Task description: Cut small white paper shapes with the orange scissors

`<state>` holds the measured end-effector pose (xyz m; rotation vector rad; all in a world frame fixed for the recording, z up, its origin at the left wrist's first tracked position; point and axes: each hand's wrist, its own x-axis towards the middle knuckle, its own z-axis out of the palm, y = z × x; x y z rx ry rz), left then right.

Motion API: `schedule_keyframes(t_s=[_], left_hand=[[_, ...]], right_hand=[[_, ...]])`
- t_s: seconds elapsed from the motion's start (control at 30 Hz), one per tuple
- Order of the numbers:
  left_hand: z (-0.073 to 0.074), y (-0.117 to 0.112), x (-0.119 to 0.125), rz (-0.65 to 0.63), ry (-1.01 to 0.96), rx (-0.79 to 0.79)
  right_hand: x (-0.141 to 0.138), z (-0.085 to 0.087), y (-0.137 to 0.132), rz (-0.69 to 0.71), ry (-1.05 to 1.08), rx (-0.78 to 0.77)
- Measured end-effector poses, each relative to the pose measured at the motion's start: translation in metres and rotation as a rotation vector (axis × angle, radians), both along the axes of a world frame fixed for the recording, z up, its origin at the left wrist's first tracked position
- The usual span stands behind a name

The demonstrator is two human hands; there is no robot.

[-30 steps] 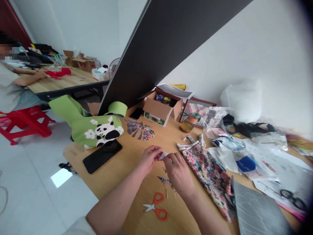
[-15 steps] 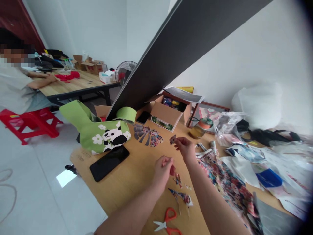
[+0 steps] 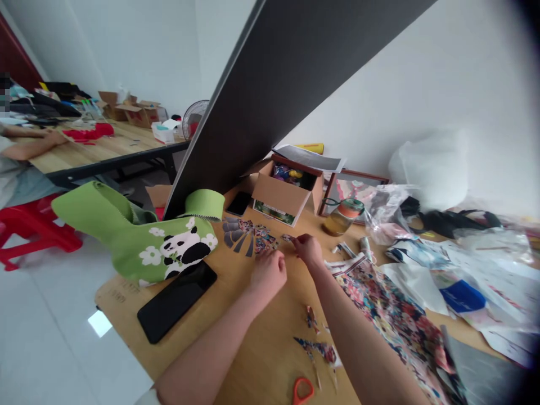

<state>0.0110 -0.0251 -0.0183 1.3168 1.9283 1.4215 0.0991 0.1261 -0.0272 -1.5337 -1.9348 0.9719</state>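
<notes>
Fabric scrap (image 3: pixel 287 238) sits pinched in right hand (image 3: pixel 306 249) — left hand (image 3: pixel 270 272) turned away, grip unclear.

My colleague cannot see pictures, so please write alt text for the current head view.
A person's right hand touches a small patterned piece at a wooden table, the left hand near a fan-shaped layout of scraps. A green panda bag and large black phone lie left, floral fabric right, an open cardboard box behind.

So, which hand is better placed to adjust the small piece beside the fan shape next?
Probably the right hand: its fingers are at the small piece, while the left hand is nearer the fan shape.
</notes>
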Motion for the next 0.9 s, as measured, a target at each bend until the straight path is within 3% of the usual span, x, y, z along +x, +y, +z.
schedule_keyframes(t_s=[0.07,0.17,0.37,0.53,0.7,0.9], left_hand=[[-0.001,0.01,-0.023,0.031,0.288,-0.097],[-0.009,0.022,-0.042,0.099,0.488,-0.224],[-0.03,0.03,-0.045,0.106,0.551,-0.288],[-0.033,0.033,-0.046,0.094,0.542,-0.283],[-0.035,0.035,-0.049,0.097,0.538,-0.256],[-0.034,0.036,-0.049,0.098,0.517,-0.238]], right_hand=[[0.003,0.001,-0.001,0.017,-0.085,0.11],[-0.006,0.003,-0.005,0.146,-0.15,0.282],[-0.039,-0.002,-0.011,0.487,-0.232,0.518],[-0.049,-0.006,-0.012,0.611,-0.337,0.559],[-0.058,-0.005,-0.004,0.588,-0.389,0.524],[-0.072,-0.003,0.025,0.332,-0.371,0.309]])
